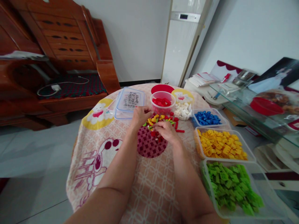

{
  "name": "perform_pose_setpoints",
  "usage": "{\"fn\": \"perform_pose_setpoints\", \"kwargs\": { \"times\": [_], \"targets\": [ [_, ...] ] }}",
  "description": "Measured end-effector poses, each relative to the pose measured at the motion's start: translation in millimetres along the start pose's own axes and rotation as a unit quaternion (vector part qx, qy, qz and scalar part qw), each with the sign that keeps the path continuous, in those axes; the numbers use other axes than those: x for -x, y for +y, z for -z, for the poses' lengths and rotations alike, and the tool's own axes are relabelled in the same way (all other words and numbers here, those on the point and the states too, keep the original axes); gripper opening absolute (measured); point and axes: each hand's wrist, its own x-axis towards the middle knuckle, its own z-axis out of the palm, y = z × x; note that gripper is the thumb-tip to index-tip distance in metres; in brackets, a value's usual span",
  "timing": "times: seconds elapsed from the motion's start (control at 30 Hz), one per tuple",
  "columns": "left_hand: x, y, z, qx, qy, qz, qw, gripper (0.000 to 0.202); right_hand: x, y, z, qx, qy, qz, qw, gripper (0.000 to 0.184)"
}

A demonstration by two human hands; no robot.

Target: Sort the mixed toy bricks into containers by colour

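Note:
My left hand (141, 115) is beside the mixed pile of small building bricks (161, 118), close to the round clear tub (163, 112) of red bricks (161, 102). Its thumb and fingers are drawn together; whatever they pinch is too small to make out. Over the near side of that pile is my right hand (166, 130), fingers curled down among yellow, green and red bricks. A small light piece shows by its fingertips, but I cannot tell if it is held. White bricks (183, 111) lie heaped right of the tub.
Along the table's right side stand boxes of blue bricks (207, 118), yellow bricks (220, 143) and green bricks (233, 183). Clear blue-edged lids (126, 114) lie left of the tub, a red lid (161, 88) behind it. A glass shelf (252, 105) borders the right.

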Motion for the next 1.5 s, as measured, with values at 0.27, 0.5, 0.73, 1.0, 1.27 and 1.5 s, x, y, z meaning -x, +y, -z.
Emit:
{"fn": "perform_pose_setpoints", "kwargs": {
  "times": [0.27, 0.5, 0.73, 1.0, 1.27, 1.5],
  "targets": [
    [0.7, -3.3, 6.6, -0.039, -0.071, 0.002, 0.997, 0.023, 7.8, 2.1, 30.7, -0.078, 0.162, -0.045, 0.983, 0.027],
    [5.3, -6.0, 25.0, -0.137, -0.228, 0.034, 0.963, 0.016, 8.8, 6.2, 39.6, -0.029, 0.231, -0.047, 0.971, 0.03],
    [5.6, -6.3, 13.2, -0.223, -0.249, -0.005, 0.943, 0.024, 1.6, -3.3, 8.5, 0.287, 0.171, 0.0, 0.942, 0.022],
    [4.6, -14.6, 9.9, -0.25, -0.249, -0.005, 0.936, 0.023, -2.0, -21.2, -15.2, 0.484, 0.092, -0.052, 0.869, 0.032],
    [8.9, -4.4, 6.7, -0.263, -0.238, 0.008, 0.935, 0.013, -7.6, -19.2, -23.0, 0.491, 0.109, -0.079, 0.861, 0.031],
    [5.6, -2.1, 13.5, -0.196, -0.175, -0.011, 0.965, 0.015, -5.7, -7.0, -5.1, 0.255, 0.248, 0.007, 0.935, 0.02]
  ]
}}
